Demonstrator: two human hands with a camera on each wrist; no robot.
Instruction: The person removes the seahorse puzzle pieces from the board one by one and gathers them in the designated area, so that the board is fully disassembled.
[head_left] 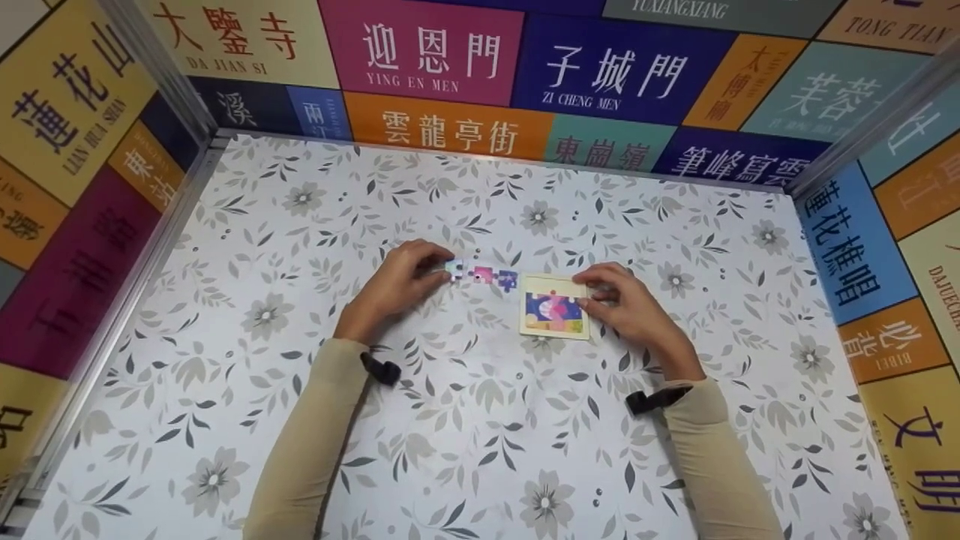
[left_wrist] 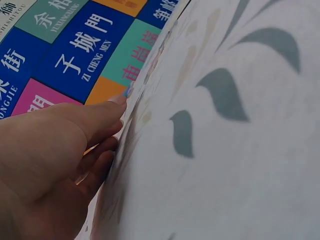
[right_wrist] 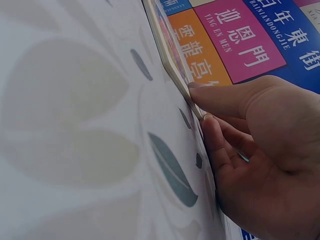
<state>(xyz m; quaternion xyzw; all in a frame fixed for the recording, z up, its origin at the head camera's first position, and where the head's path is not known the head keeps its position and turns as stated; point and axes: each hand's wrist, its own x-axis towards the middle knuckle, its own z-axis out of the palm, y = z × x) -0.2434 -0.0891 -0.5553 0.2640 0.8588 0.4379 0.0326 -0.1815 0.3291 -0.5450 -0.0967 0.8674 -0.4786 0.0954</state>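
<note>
My left hand pinches the left edge of a pale blue jigsaw piece with thumb and fingers. To its right, a pink piece and a dark blue piece lie in a row towards the square puzzle tray. Joined pieces with a colourful picture fill the tray's lower part; bare cream board shows above them. At the tray's right side, my right hand grips the edge, thumb on top and fingers beside it. In the left wrist view, the held piece is mostly hidden behind the thumb.
A white tabletop printed with grey flowers and leaves spreads under everything. Colourful panels with large characters wall it in at the back and both sides. Each wrist wears a black strap-on mount.
</note>
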